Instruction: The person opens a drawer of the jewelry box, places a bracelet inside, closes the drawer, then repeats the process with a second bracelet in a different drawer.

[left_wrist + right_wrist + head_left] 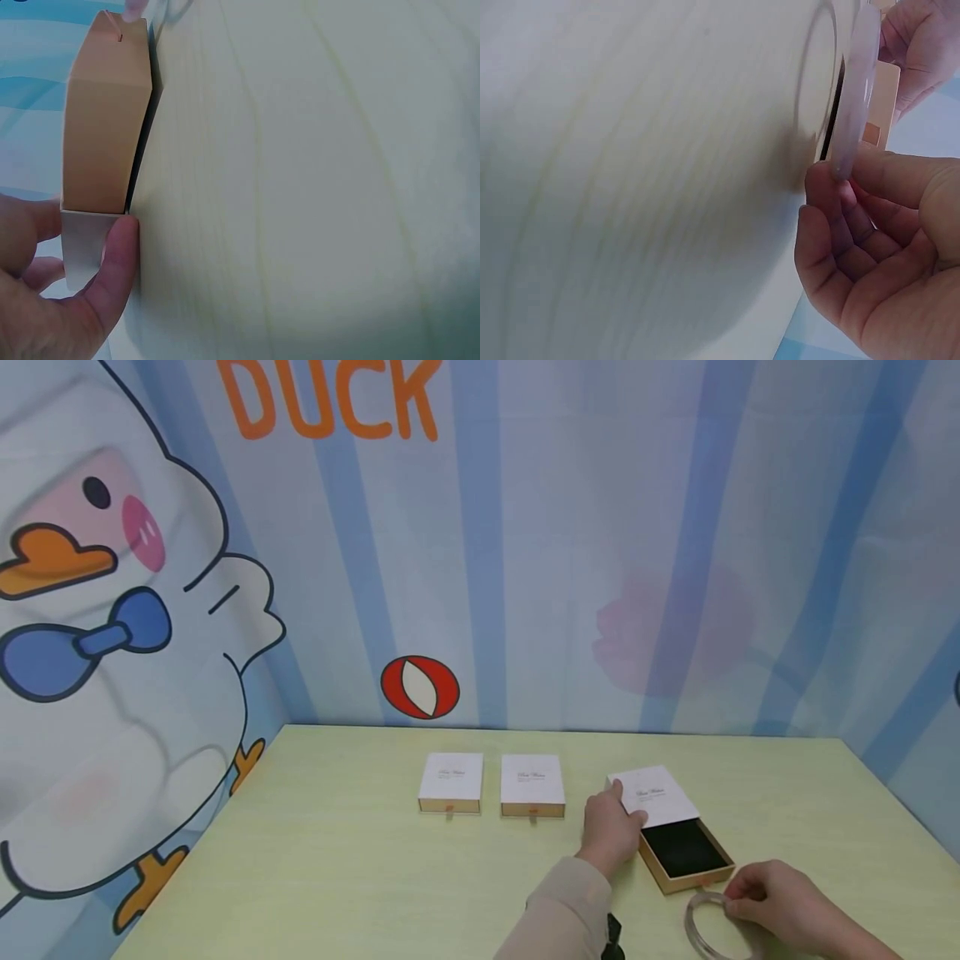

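On the right of the table, a white sliding box (pixel 663 794) lies at an angle with its tan drawer (pixel 686 883) pulled partly out towards the front, showing a black inside. My left hand (pixel 611 827) grips the white sleeve, and the left wrist view has thumb and fingers on either side of the sleeve's end (pixel 81 251). Just in front of the drawer, my right hand (pixel 787 902) pinches a pale, glossy bangle (pixel 857 90) between thumb and fingers. In the right wrist view, the bangle stands edge-on, its round shadow beside it on the table.
Two closed white boxes, one left (pixel 452 781) and one nearer the middle (pixel 532 785), lie side by side to the left of the drawn-out box. The pale yellow table (pixel 360 860) ends at a printed cloth backdrop (pixel 525 568). Something small and black (pixel 613 937) shows by the left sleeve.
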Motion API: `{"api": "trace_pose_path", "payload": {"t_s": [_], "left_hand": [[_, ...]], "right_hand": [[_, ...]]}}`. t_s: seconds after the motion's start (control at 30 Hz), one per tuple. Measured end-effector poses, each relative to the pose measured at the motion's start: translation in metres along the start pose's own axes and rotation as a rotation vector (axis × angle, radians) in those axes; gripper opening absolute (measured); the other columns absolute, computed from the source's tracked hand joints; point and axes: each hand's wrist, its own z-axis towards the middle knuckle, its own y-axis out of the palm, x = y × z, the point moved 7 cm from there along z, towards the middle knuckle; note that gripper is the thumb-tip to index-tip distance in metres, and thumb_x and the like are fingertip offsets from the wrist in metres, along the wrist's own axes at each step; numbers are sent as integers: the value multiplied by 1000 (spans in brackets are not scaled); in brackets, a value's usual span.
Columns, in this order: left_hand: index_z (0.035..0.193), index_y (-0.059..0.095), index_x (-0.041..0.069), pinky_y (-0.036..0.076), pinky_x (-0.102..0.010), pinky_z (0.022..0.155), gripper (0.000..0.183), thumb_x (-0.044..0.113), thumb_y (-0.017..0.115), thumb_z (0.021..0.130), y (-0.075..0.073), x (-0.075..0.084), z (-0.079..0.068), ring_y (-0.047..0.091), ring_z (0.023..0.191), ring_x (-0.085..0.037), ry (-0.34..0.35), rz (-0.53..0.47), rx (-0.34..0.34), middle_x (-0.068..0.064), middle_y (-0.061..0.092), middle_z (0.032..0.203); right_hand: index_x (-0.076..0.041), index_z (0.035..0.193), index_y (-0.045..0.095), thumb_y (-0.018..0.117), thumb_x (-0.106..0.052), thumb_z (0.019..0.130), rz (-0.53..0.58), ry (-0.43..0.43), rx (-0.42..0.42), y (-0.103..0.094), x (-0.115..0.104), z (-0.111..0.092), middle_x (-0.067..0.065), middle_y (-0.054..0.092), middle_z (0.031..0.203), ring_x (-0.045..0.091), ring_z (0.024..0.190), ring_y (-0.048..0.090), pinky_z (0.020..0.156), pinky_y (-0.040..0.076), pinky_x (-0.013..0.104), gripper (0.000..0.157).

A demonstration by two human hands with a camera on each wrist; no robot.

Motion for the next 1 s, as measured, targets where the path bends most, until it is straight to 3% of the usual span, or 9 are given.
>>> {"api": "trace_pose_path", "payload": {"t_s": [1.0], "left_hand": [[139, 47, 7, 38, -38, 108, 56, 20, 66, 88, -1, 2, -1, 43, 130, -25, -4, 12, -8, -11, 49, 141]], "right_hand": [[-4, 88, 69, 70, -10, 83, -28, 6, 30, -6, 2, 0, 0, 61, 74, 13, 69, 51, 62, 48, 26, 9]]}}
